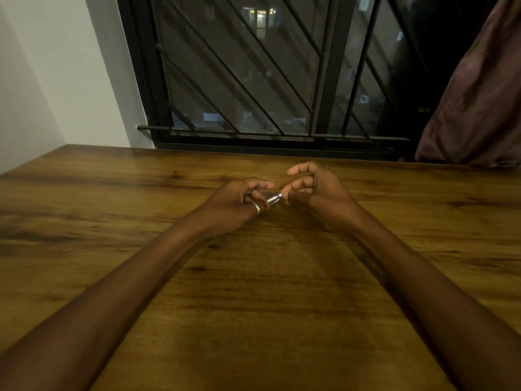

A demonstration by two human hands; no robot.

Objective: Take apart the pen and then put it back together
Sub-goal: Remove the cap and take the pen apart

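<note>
Slim clear-plastic pen with blue band (274,198), light and slippery, is clamped in left hand (239,199); its tip end is pinched by right hand (313,187) fingertips.

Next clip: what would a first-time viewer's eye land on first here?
The two hands meeting mid-table: the left hand grips a small silvery pen with a blue band, and the right hand pinches at its end. A ring glints on the left hand. Behind the wooden table, a dark barred window fills the background.
</note>
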